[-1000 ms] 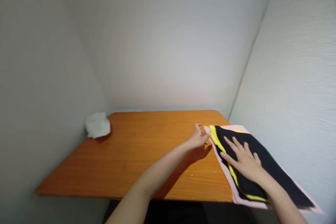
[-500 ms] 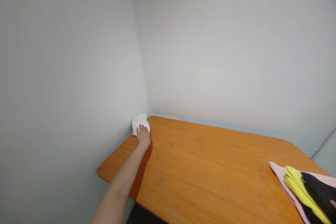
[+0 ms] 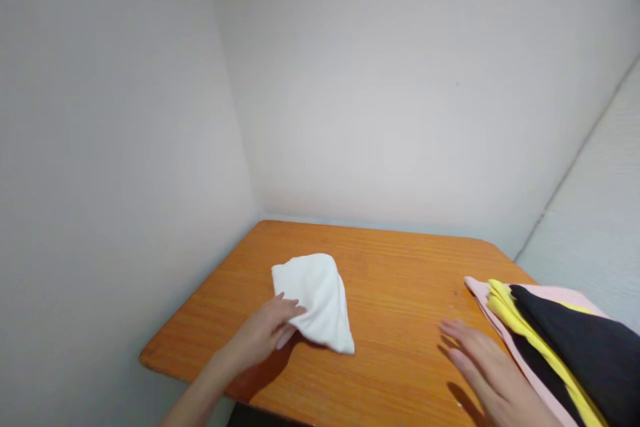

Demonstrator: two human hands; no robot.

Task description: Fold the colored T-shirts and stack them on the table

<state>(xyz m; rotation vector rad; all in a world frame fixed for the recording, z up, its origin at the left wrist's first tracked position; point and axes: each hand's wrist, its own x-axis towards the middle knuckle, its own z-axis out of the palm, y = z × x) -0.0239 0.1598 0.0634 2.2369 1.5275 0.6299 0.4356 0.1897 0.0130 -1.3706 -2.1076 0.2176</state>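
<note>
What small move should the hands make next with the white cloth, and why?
Probably bring the right hand across to the white cloth. The left hand grips only its near edge, the cloth lies bunched on the table, and the right hand hovers open beside the stack of cloths.

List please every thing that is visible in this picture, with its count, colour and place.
white cloth: 1, white, bunched, on the table left of centre, held at its near-left edge.
cloth stack: 1 pile, pink at the bottom, then yellow, black on top, at the table's right end.
table: 1, orange wood, set into a corner.
walls: pale grey-white, to the left, behind and to the right.
left hand: 1, gripping the white cloth.
right hand: 1, open, palm down over the table, just left of the cloth stack.
</note>
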